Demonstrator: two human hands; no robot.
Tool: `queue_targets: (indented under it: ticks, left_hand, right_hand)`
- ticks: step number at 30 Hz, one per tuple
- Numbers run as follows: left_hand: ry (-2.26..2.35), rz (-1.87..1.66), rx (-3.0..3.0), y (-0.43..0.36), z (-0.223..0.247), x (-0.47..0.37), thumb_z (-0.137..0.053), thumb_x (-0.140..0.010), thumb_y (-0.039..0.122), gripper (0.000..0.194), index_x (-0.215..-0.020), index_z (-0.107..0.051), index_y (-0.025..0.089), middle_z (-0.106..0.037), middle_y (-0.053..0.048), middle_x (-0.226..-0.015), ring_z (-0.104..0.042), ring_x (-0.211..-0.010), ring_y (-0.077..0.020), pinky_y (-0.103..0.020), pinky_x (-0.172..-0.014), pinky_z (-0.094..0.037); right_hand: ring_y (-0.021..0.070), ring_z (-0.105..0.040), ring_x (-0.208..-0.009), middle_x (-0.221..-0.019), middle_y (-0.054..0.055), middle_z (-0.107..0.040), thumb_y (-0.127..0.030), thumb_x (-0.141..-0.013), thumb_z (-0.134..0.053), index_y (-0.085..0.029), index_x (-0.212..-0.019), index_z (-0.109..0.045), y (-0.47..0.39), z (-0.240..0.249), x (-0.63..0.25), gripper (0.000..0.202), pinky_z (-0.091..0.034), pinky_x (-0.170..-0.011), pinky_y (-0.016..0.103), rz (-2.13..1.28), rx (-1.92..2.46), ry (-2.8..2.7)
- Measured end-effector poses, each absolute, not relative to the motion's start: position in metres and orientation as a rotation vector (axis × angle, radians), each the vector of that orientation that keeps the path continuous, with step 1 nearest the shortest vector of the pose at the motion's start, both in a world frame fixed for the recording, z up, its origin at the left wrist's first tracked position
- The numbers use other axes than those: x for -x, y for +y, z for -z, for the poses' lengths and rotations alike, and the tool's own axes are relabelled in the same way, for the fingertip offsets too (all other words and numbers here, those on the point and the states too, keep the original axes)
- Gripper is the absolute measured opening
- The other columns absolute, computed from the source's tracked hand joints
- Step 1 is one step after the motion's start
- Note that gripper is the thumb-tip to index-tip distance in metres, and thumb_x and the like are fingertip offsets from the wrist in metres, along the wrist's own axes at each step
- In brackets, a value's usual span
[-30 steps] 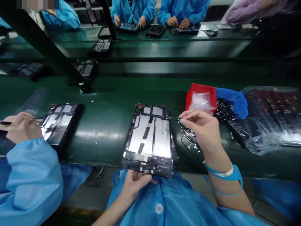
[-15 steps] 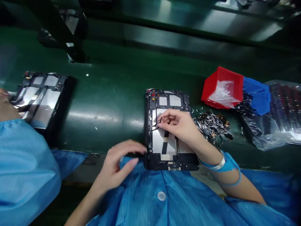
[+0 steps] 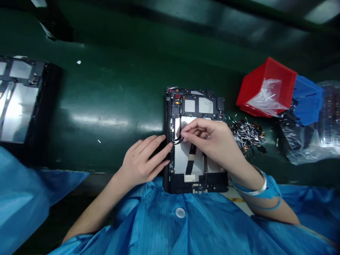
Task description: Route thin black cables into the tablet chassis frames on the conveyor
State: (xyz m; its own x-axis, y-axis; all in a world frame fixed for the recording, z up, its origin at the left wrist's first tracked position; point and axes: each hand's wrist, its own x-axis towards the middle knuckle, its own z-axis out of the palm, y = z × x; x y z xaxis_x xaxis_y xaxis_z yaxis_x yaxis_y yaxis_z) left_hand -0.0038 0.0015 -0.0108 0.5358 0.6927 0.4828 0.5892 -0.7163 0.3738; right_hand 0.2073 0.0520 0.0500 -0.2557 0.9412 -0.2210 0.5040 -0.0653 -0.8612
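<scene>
A tablet with its back off [image 3: 183, 166] lies at the bench's near edge, showing black boards and silvery battery faces. My right hand [image 3: 209, 138] is over its middle, thumb and forefinger pinched on a thin black cable [image 3: 177, 141] that curves to the tablet's left side. My left hand [image 3: 145, 159] rests flat at the left edge, fingers spread, fingertips touching the frame near the cable's end. A black flex strip [image 3: 190, 161] runs down the battery below my right hand. The cable's tip is hidden by my fingers.
Right of the tablet lies a heap of small cables [image 3: 247, 134]. Behind it stand a red bin [image 3: 255, 88] with clear plastic, a blue bin [image 3: 309, 102] and clear trays [image 3: 330, 117]. Another opened tablet [image 3: 20, 109] and a co-worker's blue sleeve [image 3: 18, 202] are at left.
My left hand has moved up and right onto the tablet's left edge, its fingers now touching it. My right hand keeps its pinch on the cable. The view has shifted.
</scene>
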Motion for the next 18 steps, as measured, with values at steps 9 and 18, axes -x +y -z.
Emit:
queue_targets:
  ticks: [9,18]
  left_hand:
    - [1.096,-0.89,-2.656,0.006,0.008,0.003,-0.056,-0.09,0.021,0.031,-0.12,-0.06,0.017,-0.07,-0.014,-0.11,-0.067,-0.1,-0.0261,-0.034,-0.073,-0.055]
    - [1.111,-0.882,-2.653,0.003,0.011,0.002,-0.055,-0.09,0.019,0.026,-0.116,-0.06,0.017,-0.069,-0.013,-0.108,-0.066,-0.098,-0.0247,-0.033,-0.073,-0.055]
  right_hand:
    - [0.0079,-0.048,-0.051,-0.058,-0.003,-0.06,-0.03,-0.081,-0.07,-0.018,-0.069,-0.067,0.068,-0.053,-0.217,0.017,-0.036,-0.048,0.023,-1.177,1.558,-1.916]
    - [0.0069,-0.038,-0.048,-0.052,-0.005,-0.048,-0.024,-0.079,-0.071,-0.019,-0.071,-0.07,0.066,-0.052,-0.219,0.009,-0.03,-0.046,0.024,-1.217,1.525,-1.918]
